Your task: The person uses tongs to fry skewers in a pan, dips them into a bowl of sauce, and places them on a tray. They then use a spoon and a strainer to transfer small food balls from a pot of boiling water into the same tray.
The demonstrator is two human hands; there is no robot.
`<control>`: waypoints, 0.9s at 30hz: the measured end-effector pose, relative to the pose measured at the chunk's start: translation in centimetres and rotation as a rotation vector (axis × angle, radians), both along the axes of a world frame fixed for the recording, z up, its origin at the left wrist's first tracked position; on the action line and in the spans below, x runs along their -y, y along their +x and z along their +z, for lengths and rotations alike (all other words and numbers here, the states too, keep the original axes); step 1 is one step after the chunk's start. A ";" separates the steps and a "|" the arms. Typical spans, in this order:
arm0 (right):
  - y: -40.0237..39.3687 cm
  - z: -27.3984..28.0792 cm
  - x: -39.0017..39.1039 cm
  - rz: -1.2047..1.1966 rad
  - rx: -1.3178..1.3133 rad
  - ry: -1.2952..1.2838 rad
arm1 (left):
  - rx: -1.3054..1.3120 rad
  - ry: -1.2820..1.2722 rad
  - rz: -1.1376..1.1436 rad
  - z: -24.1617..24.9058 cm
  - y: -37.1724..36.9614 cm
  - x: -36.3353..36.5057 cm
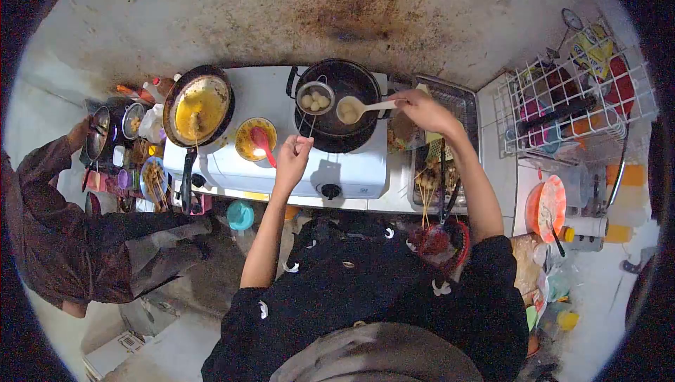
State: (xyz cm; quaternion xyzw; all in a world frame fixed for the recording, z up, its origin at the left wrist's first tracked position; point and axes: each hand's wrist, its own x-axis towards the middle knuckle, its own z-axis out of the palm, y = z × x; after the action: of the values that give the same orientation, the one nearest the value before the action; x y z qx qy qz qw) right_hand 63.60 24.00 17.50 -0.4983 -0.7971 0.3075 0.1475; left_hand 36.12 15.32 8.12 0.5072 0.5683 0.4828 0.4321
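Observation:
My left hand (293, 160) is closed around the thin handle of a small strainer (311, 126), which hangs over the left side of a dark pot (339, 145) on the stove. Several pale round balls (315, 102) lie in the strainer. From the right, my right hand (427, 110) grips a cream-coloured ladle (378, 106) by its handle. The ladle's bowl is over the middle of the pot and has pale balls in it, beside the strainer. Dark liquid fills the pot. Just left of my left hand, a red spoon (264, 141) rests in a bowl with orange-yellow contents (246, 154).
A frying pan (226, 109) with yellow liquid sits on the left of the white stove (355, 183). Skewers (427, 188) lie in a metal tray at right. A white wire rack (510, 111) hangs on the right wall. Another person (56, 220) stands at far left.

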 end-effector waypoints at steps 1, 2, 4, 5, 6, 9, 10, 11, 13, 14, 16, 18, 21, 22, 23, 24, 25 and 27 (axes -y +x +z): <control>0.0 0.5 -0.1 0.000 0.001 0.002 | 0.001 0.002 0.000 0.0 0.0 0.1; 0.1 1.1 -0.4 -0.015 0.009 -0.009 | -0.027 -0.022 -0.003 0.1 0.1 0.2; -0.2 2.2 -0.3 -0.053 -0.021 -0.017 | -0.055 -0.043 -0.007 0.6 0.3 0.4; -0.7 2.3 -0.1 -0.053 -0.021 -0.016 | -0.052 -0.075 -0.016 0.9 0.5 0.5; -1.2 2.4 0.2 -0.038 -0.017 0.059 | -0.049 -0.106 -0.025 1.1 0.6 0.6; -3.6 2.7 1.8 -0.023 0.013 0.171 | -0.040 -0.104 -0.034 0.7 0.9 0.7; -4.3 2.7 2.4 -0.021 0.039 0.205 | -0.041 -0.102 -0.031 0.8 0.9 0.7; -4.9 2.6 2.9 -0.019 0.038 0.207 | -0.052 -0.099 -0.040 1.0 0.9 0.7; -5.6 1.9 3.6 0.088 0.299 0.464 | -0.062 -0.096 -0.050 1.1 1.0 0.6; -5.8 1.3 3.8 0.164 0.294 0.711 | -0.037 -0.102 -0.049 0.9 0.9 0.5; -5.6 1.3 4.2 0.195 0.306 0.765 | -0.014 -0.106 -0.049 0.7 0.8 0.4; -5.3 1.1 4.2 0.226 0.318 0.819 | 0.086 -0.049 -0.053 0.5 0.6 0.4; -4.5 1.0 3.7 0.141 0.328 0.838 | 0.079 -0.079 -0.041 0.3 0.4 0.4; -4.5 1.2 3.4 0.006 0.328 0.793 | 0.078 -0.079 -0.040 0.4 0.2 0.3; -4.5 1.2 3.1 -0.128 0.326 0.745 | 0.093 -0.076 -0.031 0.4 0.0 0.3; -4.4 1.0 2.8 -0.128 0.326 0.744 | 0.108 -0.073 -0.022 0.5 -0.1 0.2; -4.2 0.5 2.3 -0.171 0.292 0.703 | 0.108 -0.073 -0.022 0.8 -0.2 0.1; -4.2 -1.2 1.3 -0.213 0.254 0.663 | 0.055 -0.058 0.005 1.3 -0.5 -0.2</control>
State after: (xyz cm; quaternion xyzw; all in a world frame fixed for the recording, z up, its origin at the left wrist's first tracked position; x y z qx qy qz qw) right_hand 59.39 22.72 16.28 -0.5379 -0.8090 -0.0487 0.2319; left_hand 35.60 15.54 9.45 0.4793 0.5713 0.4810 0.4610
